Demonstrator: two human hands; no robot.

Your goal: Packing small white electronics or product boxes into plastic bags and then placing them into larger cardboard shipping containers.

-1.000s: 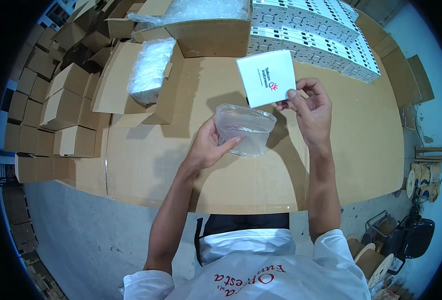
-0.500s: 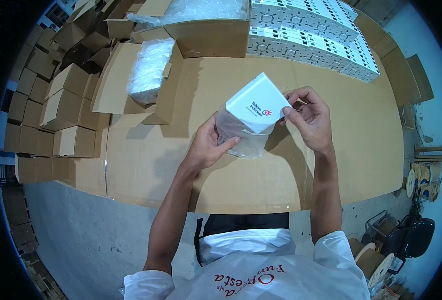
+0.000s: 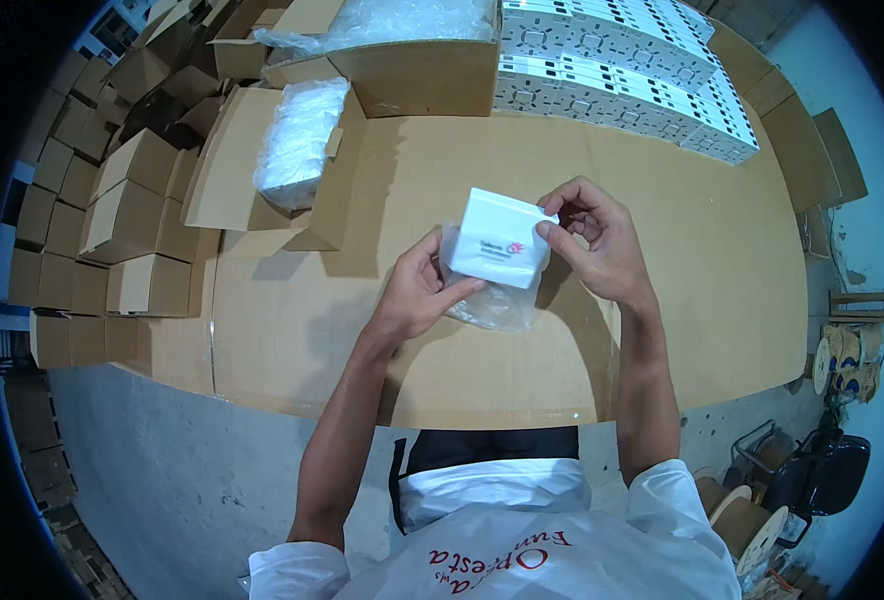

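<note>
A small white box (image 3: 500,236) with a red and dark mark on its side sits partly inside a clear plastic bag (image 3: 492,300), above the cardboard-covered table (image 3: 702,260). My left hand (image 3: 417,290) grips the bag's open mouth from the left, thumb on the box's lower edge. My right hand (image 3: 592,240) pinches the box's upper right corner with its fingertips. The bag's lower part hangs crumpled under the box.
An open carton (image 3: 402,50) full of clear bags stands at the back, rows of white boxes (image 3: 622,70) to its right. A wrapped bundle of bags (image 3: 297,140) lies in a flat carton at left. Stacked brown cartons (image 3: 112,210) line the left side.
My right hand brought the white box down and left from above the table, tilted it, and pushed it into the bag that my left hand holds open.
</note>
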